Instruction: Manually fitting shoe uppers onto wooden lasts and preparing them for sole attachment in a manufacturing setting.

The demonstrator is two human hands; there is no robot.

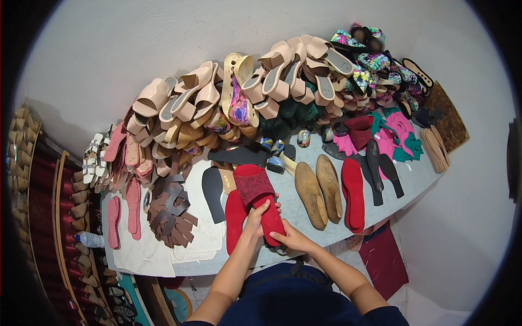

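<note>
I hold a red slide sandal (254,185) with a dark red upper band over the table, its toe pointing away from me. My left hand (259,218) is wrapped round its middle, thumb on top of the sole and fingertips showing at the right edge. At the heel end my right hand (292,238) grips the same sandal, thumb on top and its other fingers partly hidden beneath. Just left of it lies a red insole (235,217), partly covered. A black sole piece (213,190) is further left. To the right rest two wooden shoe lasts (310,198) and a red sole (353,198).
A long pile of beige heeled sandals (277,73) lines the wall side of the table (261,267). Brown strap pieces (171,217) and pink soles (133,206) lie at left. Black soles (373,174) and pink and green cutouts (399,136) are at right.
</note>
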